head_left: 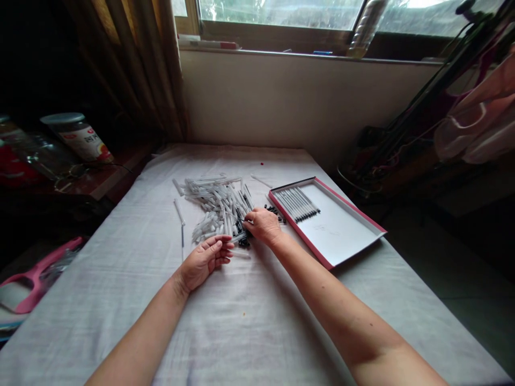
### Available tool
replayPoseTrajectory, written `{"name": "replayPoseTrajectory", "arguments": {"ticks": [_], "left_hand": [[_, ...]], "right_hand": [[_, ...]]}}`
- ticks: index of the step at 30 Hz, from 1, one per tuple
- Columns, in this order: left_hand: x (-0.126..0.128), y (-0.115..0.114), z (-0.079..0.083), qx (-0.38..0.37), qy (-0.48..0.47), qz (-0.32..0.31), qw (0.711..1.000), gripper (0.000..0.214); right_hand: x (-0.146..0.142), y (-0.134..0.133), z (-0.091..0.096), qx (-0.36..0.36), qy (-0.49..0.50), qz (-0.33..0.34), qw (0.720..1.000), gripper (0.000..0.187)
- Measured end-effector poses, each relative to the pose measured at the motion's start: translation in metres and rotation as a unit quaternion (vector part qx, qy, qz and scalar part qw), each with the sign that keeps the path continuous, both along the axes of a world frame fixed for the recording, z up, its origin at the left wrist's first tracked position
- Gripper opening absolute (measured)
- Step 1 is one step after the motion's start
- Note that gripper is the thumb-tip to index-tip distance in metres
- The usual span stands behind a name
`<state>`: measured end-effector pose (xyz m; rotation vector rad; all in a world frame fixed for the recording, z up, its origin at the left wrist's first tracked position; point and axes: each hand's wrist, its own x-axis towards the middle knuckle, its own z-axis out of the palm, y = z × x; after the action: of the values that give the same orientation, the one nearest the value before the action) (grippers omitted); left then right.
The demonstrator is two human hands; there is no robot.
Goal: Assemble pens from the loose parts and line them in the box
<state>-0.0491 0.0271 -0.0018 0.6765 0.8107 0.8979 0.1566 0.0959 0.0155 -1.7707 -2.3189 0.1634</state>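
A loose pile of clear plastic pen barrels (213, 195) lies on the cloth, with some thin dark refills among them. My left hand (207, 260) is at the near side of the pile, its thumb and fingers closed on a clear pen barrel (238, 237) that points to the right. At the pile's right side, my right hand (263, 225) pinches what looks like a thin pen refill (237, 217); its fingertips are partly hidden. Small black pen caps (243, 243) lie below the right fingers, and more black caps (272, 209) sit just beyond that hand.
A shallow red-edged box lid (341, 230) on the right holds a row of black-tipped pens (298, 203). One refill (182, 236) lies left of the pile. Pink-handled scissors (44, 273) and a labelled jar (78, 136) stand off the table's left side.
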Motion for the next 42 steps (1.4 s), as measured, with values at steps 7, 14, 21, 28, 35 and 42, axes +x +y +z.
{"name": "replayPoseTrajectory", "arguments": {"ticks": [7, 14, 21, 28, 35, 42], "left_hand": [[-0.008, -0.001, -0.002, 0.022, -0.019, -0.019, 0.999, 0.029], [-0.025, 0.003, -0.002, 0.136, 0.124, 0.089, 0.979, 0.032], [-0.007, 0.020, 0.001, 0.529, 0.524, 0.114, 0.658, 0.023], [0.007, 0.042, 0.008, 0.626, 0.661, -0.026, 0.414, 0.032], [0.012, 0.054, 0.023, 0.716, 0.586, -0.033, 0.377, 0.025], [0.042, 0.002, 0.043, 0.733, 0.525, 0.029, 0.431, 0.017]], "right_hand": [[0.006, -0.006, 0.002, 0.068, 0.112, -0.012, 0.991, 0.019], [0.039, -0.046, -0.015, 0.131, 0.514, -0.136, 0.837, 0.027], [0.044, -0.083, -0.030, 0.057, 0.618, -0.173, 0.765, 0.030], [0.039, -0.088, -0.025, 0.024, 0.644, -0.160, 0.748, 0.028], [0.039, -0.087, -0.023, 0.008, 0.666, -0.150, 0.730, 0.026], [0.039, -0.089, -0.016, 0.020, 0.723, -0.147, 0.675, 0.025]]}}
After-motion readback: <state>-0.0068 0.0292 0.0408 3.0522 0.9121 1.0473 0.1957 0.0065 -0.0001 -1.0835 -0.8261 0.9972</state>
